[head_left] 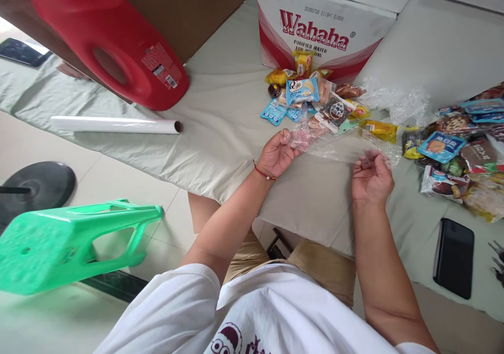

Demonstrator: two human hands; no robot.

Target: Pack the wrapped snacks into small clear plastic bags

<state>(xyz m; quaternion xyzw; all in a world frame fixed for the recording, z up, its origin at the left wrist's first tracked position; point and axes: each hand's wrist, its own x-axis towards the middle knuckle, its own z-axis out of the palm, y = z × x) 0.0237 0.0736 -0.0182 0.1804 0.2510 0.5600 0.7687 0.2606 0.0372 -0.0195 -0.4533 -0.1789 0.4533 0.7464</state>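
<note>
A sheet of clear plastic film (pixel 331 148) stretches between my two hands, just above the cloth-covered table. My left hand (pixel 277 152), with a red string bracelet at the wrist, pinches its left end. At the other end my right hand (pixel 372 178) has its fingers closed on the film. Right behind the film lies a pile of small wrapped snacks, among them a blue packet (pixel 301 91), a dark and white packet (pixel 335 112) and a yellow packet (pixel 380 131). Crumpled clear plastic (pixel 394 102) lies behind the yellow packet.
A Wahaha water carton (pixel 315 23) stands at the back. More snacks (pixel 441 146) and a black phone (pixel 454 258) lie at right. A red jug (pixel 118 44) and a white film roll (pixel 114 125) are at left. A green stool (pixel 79 243) lies tipped on the floor.
</note>
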